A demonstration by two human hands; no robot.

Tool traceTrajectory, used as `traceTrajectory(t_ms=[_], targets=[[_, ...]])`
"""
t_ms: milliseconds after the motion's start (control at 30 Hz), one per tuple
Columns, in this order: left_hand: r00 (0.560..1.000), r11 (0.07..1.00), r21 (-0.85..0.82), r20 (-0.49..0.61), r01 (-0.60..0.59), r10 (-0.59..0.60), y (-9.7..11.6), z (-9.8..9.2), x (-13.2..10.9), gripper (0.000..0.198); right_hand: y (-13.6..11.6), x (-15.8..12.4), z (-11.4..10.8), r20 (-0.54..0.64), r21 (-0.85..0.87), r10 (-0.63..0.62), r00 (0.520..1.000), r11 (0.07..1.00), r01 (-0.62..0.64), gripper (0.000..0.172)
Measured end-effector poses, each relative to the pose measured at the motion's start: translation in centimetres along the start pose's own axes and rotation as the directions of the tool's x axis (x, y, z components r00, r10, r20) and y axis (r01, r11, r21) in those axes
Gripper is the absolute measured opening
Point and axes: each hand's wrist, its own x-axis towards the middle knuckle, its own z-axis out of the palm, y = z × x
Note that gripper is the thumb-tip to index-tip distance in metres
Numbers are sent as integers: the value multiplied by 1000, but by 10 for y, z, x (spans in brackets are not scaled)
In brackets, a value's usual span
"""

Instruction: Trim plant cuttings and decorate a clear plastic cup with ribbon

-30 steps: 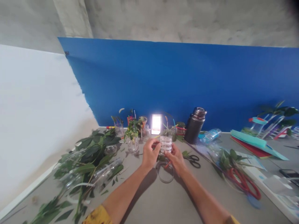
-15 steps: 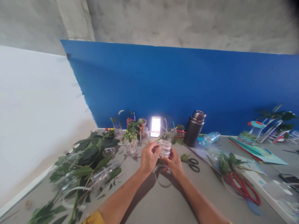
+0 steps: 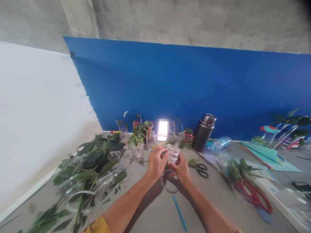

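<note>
Between both hands is a clear, ribbed plastic bottle piece (image 3: 173, 153), slightly tilted above the table. My right hand (image 3: 179, 166) grips it from the lower right with bent fingers. At its left side, my left hand (image 3: 156, 162) is closed, thumb and forefinger pinched against its edge. Whether a smaller thing is in that pinch I cannot make out. Below the hands lies a clear ring-shaped piece (image 3: 170, 191) with something orange at its top. A thin blue stick, perhaps a straw (image 3: 179, 213), lies between my forearms. Black-handled scissors (image 3: 202, 171) rest to the right, blades partly under leaves.
Leafy cuttings (image 3: 94, 161) and clear plastic bottles pile up at left. Several jars with plants (image 3: 137, 150) stand along the blue panel (image 3: 157, 81). A dark thermos (image 3: 203, 134) stands right of centre. Farther right are a plastic bottle (image 3: 221, 143), red-handled scissors (image 3: 257, 195) and coloured paper (image 3: 272, 155).
The blue stick now shows on the table between my forearms, where none was seen before. The bottle piece has tilted slightly; both hands stay on it. The view has shifted a little.
</note>
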Motion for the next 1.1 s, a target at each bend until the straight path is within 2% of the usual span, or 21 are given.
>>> traceTrajectory(t_ms=[233, 433, 533, 833, 1000, 1100], targets=[[979, 949, 239, 42, -204, 199, -10, -1, 1, 12, 0, -3, 1, -41, -151, 30, 999, 988, -36, 60], [959, 907, 314, 59, -282, 278, -15, 0, 0, 17, -3, -2, 3, -51, -182, 12, 999, 983, -21, 62], [960, 905, 320, 59, -278, 274, -16, 0, 0, 17, -6, -3, 3, -63, -228, 45, 997, 972, -59, 61], [980, 933, 302, 113, -193, 166, -12, -2, 2, 15, -7, -4, 2, -94, -232, 40, 995, 971, -61, 55], [988, 948, 287, 111, -134, 106, -12, -2, 2, 14, -6, -4, 1, -92, -215, -5, 996, 976, -15, 57], [988, 948, 286, 98, -142, 119, -12, 0, 1, 13, -7, -5, 1, -94, -222, -2, 996, 975, -19, 55]])
